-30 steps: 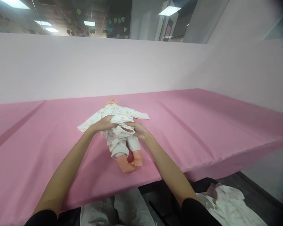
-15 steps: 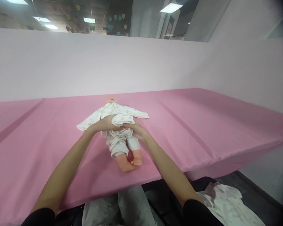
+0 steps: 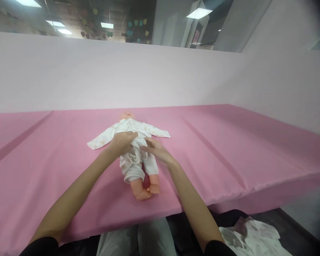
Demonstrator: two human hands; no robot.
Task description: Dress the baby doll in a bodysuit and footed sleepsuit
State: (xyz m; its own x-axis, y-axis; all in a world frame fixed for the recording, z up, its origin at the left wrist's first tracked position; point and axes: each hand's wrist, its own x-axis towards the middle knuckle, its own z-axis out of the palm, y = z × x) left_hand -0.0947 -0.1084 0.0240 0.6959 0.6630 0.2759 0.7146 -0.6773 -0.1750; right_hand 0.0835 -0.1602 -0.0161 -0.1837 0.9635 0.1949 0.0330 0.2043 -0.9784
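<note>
A baby doll lies on its back on the pink-covered table, its bare feet toward me. It wears a white printed long-sleeved top, with both sleeves spread out sideways. White printed pants cover its legs, bunched at the waist. My left hand is closed on the bunched cloth at the doll's middle; whether that is the pants' waistband or the top's hem is unclear. My right hand is at the doll's other hip, thumb and fingers apart, fingertips touching or very near the cloth.
The pink sheet covers the wide table up to a white wall at the back. White printed clothing lies on a dark seat at the lower right. A window with heart shapes is above the wall.
My left hand has shifted up and pulled the folded cloth at the waist. My right hand has opened and drawn slightly back from it. The camera has tilted a little.
</note>
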